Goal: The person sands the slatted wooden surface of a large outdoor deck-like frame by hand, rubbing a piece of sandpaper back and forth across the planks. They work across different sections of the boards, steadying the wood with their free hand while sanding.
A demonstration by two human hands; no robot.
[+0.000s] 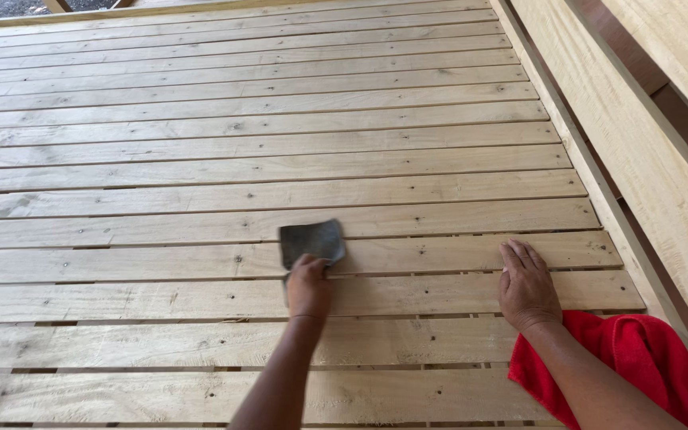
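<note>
**Sanding sheet pressed to a slatted wooden platform**

The left hand [309, 285] grips the near edge of a dark grey sheet of sandpaper [313, 241], its fingers [318, 263] curled over that edge so the sheet lies flat on the pale wooden slats [201, 171]. Most of the sheet sticks out ahead of the hand, towards the far side of the platform, which keeps the abrasive face in contact with the plank, judging by how flat it sits. The sandpaper lies near the middle of the view, across the gap between two slats.

The right hand [526, 284] holds nothing. It rests palm down, fingers stretched out and together, on a slat well to the right of the sheet; this looks like a brace, taking the person's weight while they lean over the boards. Under that forearm lies a red cloth [639, 354], bunched near the platform's right edge. A raised side board [639, 151] of the same pale wood runs along that edge, with darker wood behind it.
</note>
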